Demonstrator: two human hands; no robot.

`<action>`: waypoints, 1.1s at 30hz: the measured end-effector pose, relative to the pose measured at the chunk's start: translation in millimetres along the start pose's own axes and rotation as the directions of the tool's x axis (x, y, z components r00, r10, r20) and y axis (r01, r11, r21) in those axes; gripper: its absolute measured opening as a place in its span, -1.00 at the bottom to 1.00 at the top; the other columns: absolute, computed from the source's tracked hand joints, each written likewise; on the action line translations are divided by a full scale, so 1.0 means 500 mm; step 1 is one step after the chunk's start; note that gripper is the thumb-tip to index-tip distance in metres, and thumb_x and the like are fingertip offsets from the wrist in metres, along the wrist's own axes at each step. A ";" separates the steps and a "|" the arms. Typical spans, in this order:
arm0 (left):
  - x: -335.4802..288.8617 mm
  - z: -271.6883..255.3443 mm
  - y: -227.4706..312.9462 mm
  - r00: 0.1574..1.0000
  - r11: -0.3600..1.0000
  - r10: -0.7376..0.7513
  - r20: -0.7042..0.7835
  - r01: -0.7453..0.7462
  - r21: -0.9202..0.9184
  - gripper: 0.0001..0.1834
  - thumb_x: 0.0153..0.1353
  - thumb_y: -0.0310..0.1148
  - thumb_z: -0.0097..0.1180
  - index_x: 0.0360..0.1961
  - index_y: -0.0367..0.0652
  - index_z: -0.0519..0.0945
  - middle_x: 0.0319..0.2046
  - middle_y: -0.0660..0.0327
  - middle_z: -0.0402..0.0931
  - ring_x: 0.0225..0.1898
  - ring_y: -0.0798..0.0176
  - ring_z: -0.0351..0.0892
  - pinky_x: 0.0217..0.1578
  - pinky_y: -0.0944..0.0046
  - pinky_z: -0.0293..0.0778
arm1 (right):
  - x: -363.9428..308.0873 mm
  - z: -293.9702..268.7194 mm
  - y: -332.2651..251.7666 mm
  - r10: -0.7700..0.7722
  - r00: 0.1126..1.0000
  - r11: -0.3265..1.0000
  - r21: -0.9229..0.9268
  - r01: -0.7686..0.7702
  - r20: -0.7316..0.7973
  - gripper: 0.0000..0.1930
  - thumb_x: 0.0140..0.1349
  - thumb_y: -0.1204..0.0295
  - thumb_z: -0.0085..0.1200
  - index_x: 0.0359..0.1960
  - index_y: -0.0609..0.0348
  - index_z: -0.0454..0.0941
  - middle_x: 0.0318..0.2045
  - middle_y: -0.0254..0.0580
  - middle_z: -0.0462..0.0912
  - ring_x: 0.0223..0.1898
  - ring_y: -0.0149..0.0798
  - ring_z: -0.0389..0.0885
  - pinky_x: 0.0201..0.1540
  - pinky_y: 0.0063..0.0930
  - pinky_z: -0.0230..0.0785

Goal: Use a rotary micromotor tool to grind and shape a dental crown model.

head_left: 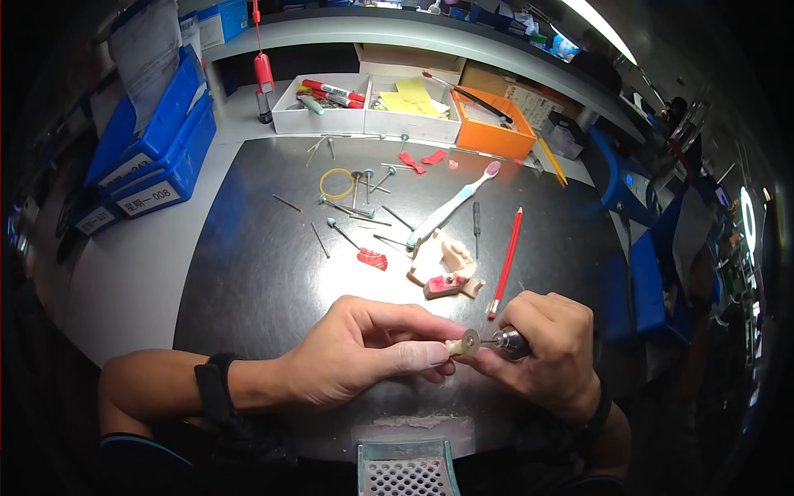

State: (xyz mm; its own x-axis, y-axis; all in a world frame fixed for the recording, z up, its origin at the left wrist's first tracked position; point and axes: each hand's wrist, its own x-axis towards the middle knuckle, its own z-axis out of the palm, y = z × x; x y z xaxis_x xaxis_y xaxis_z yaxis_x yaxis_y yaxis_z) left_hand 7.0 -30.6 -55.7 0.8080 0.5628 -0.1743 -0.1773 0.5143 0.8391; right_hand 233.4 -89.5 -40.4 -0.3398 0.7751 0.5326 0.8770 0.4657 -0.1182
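Left hand (pixel 360 351): thumb and fingers pinched on 1 small, cream, tooth-like piece (pixel 454 348), located between the 2 hands; close grip likely steadies so slight a part.
Right hand (pixel 550 343): curled around 1 silvery metal rotary handpiece (pixel 514 341), bearing 1 round grey disc (pixel 471 340) toward the piece; contact cannot be told.
Beyond the hands: 1 cream, curved dental model (pixel 426 263) with pink block (pixel 444 286), 1 slim red pencil (pixel 508 260), presumably parked within reach.
Nearer the body: 1 green-framed perforated grille (pixel 405 478), perhaps for dust.
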 end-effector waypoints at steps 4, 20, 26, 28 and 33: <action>-0.001 0.000 0.000 1.000 1.000 -0.007 -0.002 0.007 -0.002 -0.73 0.28 -0.60 0.11 -0.01 -0.48 0.58 -0.10 -0.03 0.56 -0.08 0.14 0.62 -0.06 0.19 0.59 | 0.000 -0.001 -0.002 0.008 0.999 1.000 -0.007 -0.008 0.033 -0.47 -0.09 0.01 0.43 -0.68 0.06 0.31 -0.74 -0.28 0.31 -0.73 -0.20 0.37 -0.63 -0.34 0.23; -0.003 0.005 0.008 1.000 1.000 0.003 -0.005 -0.003 0.029 -0.72 0.27 -0.60 0.11 0.00 -0.50 0.57 -0.13 -0.04 0.56 -0.12 0.14 0.62 -0.06 0.20 0.59 | 0.000 -0.001 -0.003 -0.013 1.000 1.000 0.008 0.013 0.019 -0.50 -0.02 0.01 0.38 -0.66 0.05 0.33 -0.74 -0.30 0.34 -0.73 -0.22 0.40 -0.62 -0.36 0.24; -0.004 0.003 0.006 1.000 1.000 -0.020 -0.019 0.021 0.020 -0.71 0.27 -0.59 0.11 0.00 -0.50 0.57 -0.13 -0.06 0.56 -0.14 0.14 0.63 -0.06 0.21 0.58 | 0.000 -0.002 -0.005 -0.009 1.000 1.000 0.008 0.009 0.022 -0.51 0.00 0.00 0.37 -0.65 0.05 0.35 -0.74 -0.30 0.34 -0.72 -0.23 0.42 -0.62 -0.37 0.26; -0.003 0.002 0.004 0.999 1.000 -0.027 -0.018 0.027 -0.006 -0.72 0.27 -0.59 0.11 0.00 -0.50 0.57 -0.13 -0.06 0.56 -0.13 0.14 0.63 -0.06 0.21 0.58 | 0.000 -0.004 -0.005 -0.001 0.999 1.000 0.009 0.000 0.037 -0.51 0.00 0.00 0.37 -0.65 0.04 0.35 -0.74 -0.31 0.34 -0.72 -0.23 0.42 -0.62 -0.37 0.26; -0.004 -0.001 0.001 1.000 1.000 -0.023 -0.015 0.023 -0.014 -0.72 0.27 -0.60 0.11 -0.01 -0.50 0.57 -0.12 -0.08 0.56 -0.13 0.12 0.63 -0.06 0.19 0.60 | 0.001 -0.005 -0.005 -0.018 0.999 1.000 0.004 0.018 0.028 -0.51 0.00 0.00 0.37 -0.66 0.04 0.35 -0.74 -0.32 0.35 -0.72 -0.25 0.43 -0.62 -0.37 0.26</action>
State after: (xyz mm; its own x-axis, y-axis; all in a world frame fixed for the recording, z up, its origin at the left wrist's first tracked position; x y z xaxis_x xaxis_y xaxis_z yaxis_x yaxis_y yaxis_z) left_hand 4.9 -31.1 -55.2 0.8036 0.5602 -0.2012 -0.1666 0.5362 0.8275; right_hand 231.8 -91.5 -37.5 -0.3653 0.7782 0.5109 0.8693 0.4814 -0.1117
